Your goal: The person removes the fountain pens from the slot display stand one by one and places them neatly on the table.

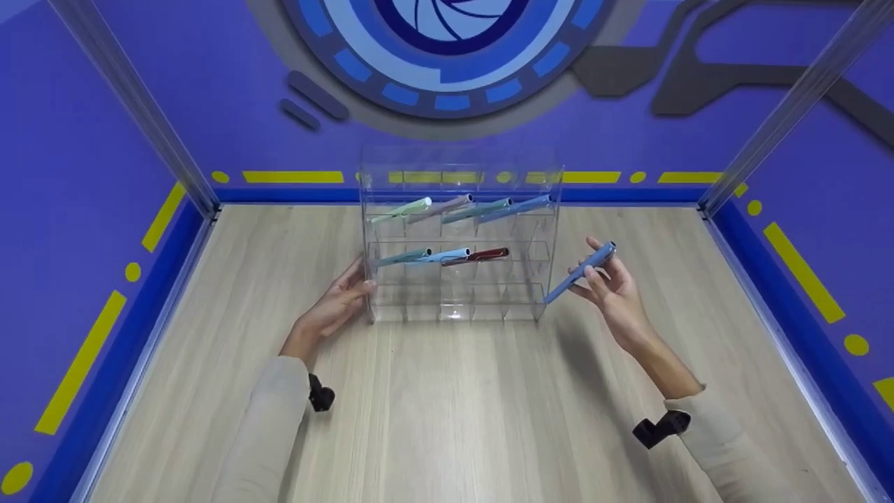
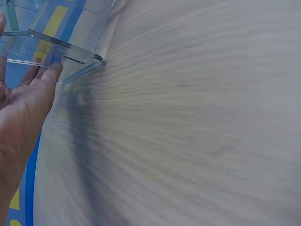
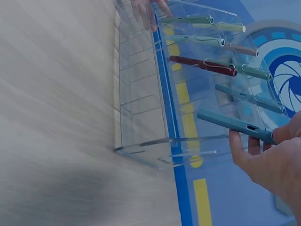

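A clear display rack (image 1: 457, 293) with stepped tiers of small compartments stands on the table. My left hand (image 1: 339, 300) touches its left side wall, the fingers lying fairly straight; the left wrist view shows fingertips (image 2: 55, 68) at the clear panel. To the right of the rack, my right hand (image 1: 614, 293) pinches a blue pen (image 1: 580, 274) between thumb and fingers. The pen is tilted, its lower end close to the rack's front right edge in the head view. In the right wrist view, a dark red pen (image 3: 202, 65) lies on the rack nearby.
The upper tier holds a light green pen (image 1: 401, 209), a mauve pen (image 1: 443, 207), a green pen (image 1: 478, 210) and another blue pen (image 1: 517, 208). Below lie a teal pen (image 1: 405, 257) and a light blue pen (image 1: 440, 257). Patterned blue walls (image 1: 279, 154) border the wooden table (image 1: 419, 419).
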The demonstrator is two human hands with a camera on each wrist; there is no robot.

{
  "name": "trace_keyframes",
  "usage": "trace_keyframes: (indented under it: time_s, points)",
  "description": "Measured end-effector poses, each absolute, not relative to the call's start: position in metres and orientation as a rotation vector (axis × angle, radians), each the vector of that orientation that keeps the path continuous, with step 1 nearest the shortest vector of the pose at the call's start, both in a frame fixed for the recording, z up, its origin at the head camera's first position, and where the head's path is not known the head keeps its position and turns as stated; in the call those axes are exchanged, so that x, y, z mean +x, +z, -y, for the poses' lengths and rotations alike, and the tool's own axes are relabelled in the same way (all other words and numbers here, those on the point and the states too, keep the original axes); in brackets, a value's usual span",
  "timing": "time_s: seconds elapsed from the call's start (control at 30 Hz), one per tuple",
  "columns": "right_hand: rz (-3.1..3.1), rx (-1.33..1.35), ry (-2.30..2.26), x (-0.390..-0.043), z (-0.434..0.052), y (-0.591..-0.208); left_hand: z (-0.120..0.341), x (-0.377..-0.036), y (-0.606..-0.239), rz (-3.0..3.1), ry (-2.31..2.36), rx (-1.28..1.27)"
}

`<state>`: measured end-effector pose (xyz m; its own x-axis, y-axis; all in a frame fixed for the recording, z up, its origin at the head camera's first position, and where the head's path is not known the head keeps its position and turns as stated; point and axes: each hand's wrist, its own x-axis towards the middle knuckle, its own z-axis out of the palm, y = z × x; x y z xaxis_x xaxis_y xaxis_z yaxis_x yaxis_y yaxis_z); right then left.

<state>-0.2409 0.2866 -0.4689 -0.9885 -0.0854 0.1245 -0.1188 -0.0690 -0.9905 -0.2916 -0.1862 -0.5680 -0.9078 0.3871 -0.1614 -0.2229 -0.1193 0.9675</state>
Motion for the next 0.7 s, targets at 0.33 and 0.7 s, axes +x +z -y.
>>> trace_keyframes:
  time_s: [0.33,0.7]
  points:
    - [2.172,0.182,2.22,-0.239,-0.298,-0.48,0.189,-0.292,-0.566,-1.748,2.095,0.162]
    - [2.178,0.083,2.242,-0.236,-0.313,-0.496,0.186,-0.289,-0.57,-1.756,2.098,0.195]
